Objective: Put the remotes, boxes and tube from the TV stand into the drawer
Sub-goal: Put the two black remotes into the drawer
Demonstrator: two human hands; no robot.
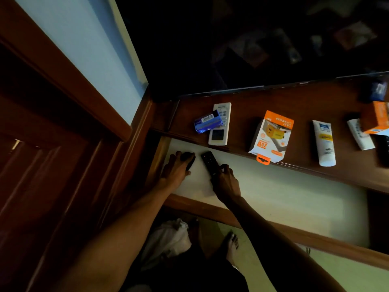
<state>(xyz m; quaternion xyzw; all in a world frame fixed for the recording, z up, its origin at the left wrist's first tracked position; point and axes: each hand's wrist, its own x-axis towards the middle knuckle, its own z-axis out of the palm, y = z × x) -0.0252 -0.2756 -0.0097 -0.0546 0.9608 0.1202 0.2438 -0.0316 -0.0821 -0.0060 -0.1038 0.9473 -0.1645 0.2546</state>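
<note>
The drawer (273, 197) stands pulled out below the TV stand top (305, 102), its pale floor showing. My left hand (174, 171) rests at the drawer's left end, closed over a small dark object (188, 159). My right hand (225, 182) grips the near end of a black remote (208, 162) lying on the drawer floor. On the stand top lie a white remote (219, 131) with a blue box (208, 121) across it, an orange and white charger box (270, 137), a white tube (324, 142), and another orange box (375, 118).
A dark TV screen (252, 39) rises behind the stand. A wooden door (52, 144) and frame stand at the left. A white cloth (168, 239) and my bare foot (232, 245) are on the green floor below the drawer front. More items sit at the stand's right edge.
</note>
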